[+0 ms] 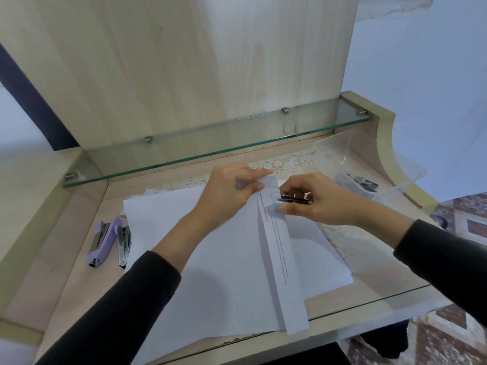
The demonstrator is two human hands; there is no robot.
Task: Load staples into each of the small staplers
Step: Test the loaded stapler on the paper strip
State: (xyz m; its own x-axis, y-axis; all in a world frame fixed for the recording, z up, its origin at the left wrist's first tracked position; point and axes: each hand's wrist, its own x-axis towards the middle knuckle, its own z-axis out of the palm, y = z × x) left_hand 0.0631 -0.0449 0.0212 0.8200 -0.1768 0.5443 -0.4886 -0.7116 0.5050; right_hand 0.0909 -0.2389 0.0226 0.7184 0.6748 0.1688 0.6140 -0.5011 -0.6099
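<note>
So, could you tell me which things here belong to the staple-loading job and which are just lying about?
Job: blue stapler in the right hand; purple stapler, open; metal stapler beside it; staples in the clear tub.
Lying about: lace mat; glass shelf; paper sheets, though the left hand pinches a folded strip at the blue stapler.

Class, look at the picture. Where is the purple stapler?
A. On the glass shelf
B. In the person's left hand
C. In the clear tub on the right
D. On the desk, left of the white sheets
D: the purple stapler lies on the desk left of the white sheets. The right hand holds a blue stapler, and the left hand pinches the folded paper strip.
</note>
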